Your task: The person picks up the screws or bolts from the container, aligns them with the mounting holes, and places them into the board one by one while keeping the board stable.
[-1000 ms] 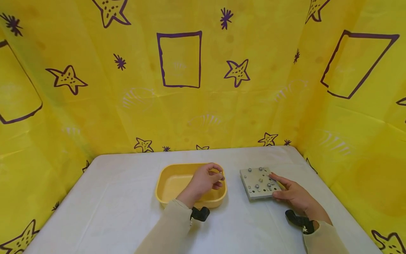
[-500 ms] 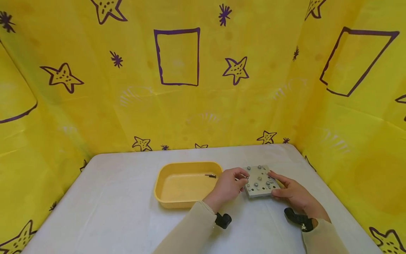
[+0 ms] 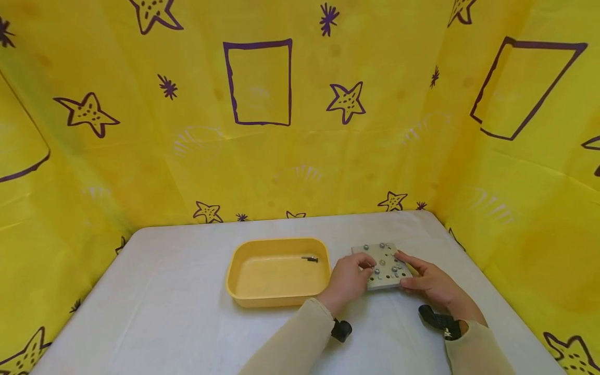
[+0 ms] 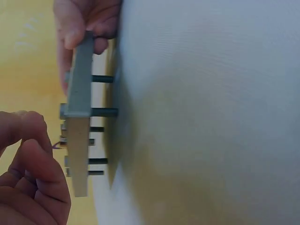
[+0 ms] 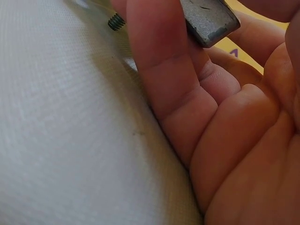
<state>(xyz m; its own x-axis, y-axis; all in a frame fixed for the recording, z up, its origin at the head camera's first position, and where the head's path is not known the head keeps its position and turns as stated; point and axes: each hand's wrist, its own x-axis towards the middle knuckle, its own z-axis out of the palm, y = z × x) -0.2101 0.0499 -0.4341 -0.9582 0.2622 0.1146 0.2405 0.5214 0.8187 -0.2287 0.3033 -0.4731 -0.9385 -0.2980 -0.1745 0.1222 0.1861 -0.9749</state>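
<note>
My right hand (image 3: 436,286) grips the right edge of a square grey metal plate (image 3: 388,255), close over the table. Round-headed screws (image 3: 395,269) stand in several of its holes; other holes are open. From the side, the left wrist view shows threaded screw shanks (image 4: 105,112) sticking out of the plate's underside. My left hand (image 3: 349,278) has thumb and forefinger together at the plate's left part, pinching a small screw that the fingertips mostly hide. In the right wrist view a plate corner (image 5: 213,23) and one threaded end (image 5: 116,21) show beside the right fingers.
A yellow tray (image 3: 276,300) stands left of the plate, with a couple of small dark screws (image 3: 310,259) lying inside at its right. White cloth covers the table (image 3: 164,291). Yellow printed curtains (image 3: 309,156) close off the back and sides.
My left hand has moved right from over the tray to the plate, uncovering the screws in the tray. My right hand keeps its grip on the plate. The head view has shifted slightly.
</note>
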